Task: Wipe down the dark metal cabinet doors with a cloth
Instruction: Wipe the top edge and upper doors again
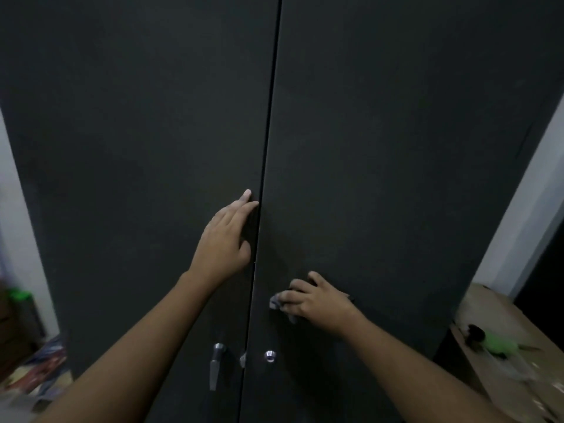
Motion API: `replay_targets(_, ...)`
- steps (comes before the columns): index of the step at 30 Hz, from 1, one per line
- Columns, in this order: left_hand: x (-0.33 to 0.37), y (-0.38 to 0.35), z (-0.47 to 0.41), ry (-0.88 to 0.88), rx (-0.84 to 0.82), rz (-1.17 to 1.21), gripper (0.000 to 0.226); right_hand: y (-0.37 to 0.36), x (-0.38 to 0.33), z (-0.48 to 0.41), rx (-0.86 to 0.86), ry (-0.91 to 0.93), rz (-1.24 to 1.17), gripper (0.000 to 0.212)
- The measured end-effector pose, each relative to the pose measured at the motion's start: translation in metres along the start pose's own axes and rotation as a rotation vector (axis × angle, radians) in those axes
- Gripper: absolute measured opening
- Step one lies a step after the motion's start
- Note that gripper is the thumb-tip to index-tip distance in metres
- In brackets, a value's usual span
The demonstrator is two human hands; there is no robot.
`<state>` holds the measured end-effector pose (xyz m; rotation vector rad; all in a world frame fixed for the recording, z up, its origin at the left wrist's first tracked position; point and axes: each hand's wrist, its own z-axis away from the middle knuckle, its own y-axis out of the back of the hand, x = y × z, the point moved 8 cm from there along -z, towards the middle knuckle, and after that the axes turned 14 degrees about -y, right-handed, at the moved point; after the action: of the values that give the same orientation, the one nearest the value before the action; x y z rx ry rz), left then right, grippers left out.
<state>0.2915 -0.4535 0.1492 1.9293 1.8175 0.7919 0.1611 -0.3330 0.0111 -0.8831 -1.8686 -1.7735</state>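
Note:
Two tall dark metal cabinet doors fill the view, the left door (pixel 128 148) and the right door (pixel 396 148), shut with a thin seam between them. My left hand (pixel 227 239) lies flat with straight fingers on the left door, right beside the seam. My right hand (pixel 314 300) presses a small grey cloth (pixel 276 302) against the right door, below and to the right of the left hand. Its fingers curl over the cloth, which is mostly hidden under them.
A silver lever handle (pixel 215 364) sits low on the left door and a round silver lock (pixel 270 356) on the right door. A wooden table (pixel 500 325) with a green object (pixel 500 346) stands at the right. Clutter (pixel 33 370) lies on the floor at the left.

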Motion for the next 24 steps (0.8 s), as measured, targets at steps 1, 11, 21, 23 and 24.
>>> replay_targets(1, -0.001, -0.002, 0.004, 0.008, -0.006, 0.014, 0.078, 0.004, -0.001, 0.002, 0.021, 0.012, 0.006, 0.057)
replay_targets(11, -0.018, -0.018, 0.035, 0.083, 0.012, 0.195, 0.073, 0.106, 0.04, -0.034, 0.646, -0.509, -0.33, 0.049)
replay_targets(21, -0.027, -0.018, 0.074, 0.272, 0.03, 0.256, 0.071, 0.019, -0.053, -0.023, -0.122, -0.118, -0.151, 0.056)
replay_targets(23, -0.025, -0.017, 0.08, 0.282, 0.03, 0.23, 0.068, 0.019, -0.048, -0.019, -0.121, -0.145, -0.259, 0.05)
replay_targets(24, -0.024, -0.017, 0.083, 0.299, 0.032, 0.232, 0.066, 0.019, -0.041, -0.015, -0.072, -0.194, -0.378, 0.054)
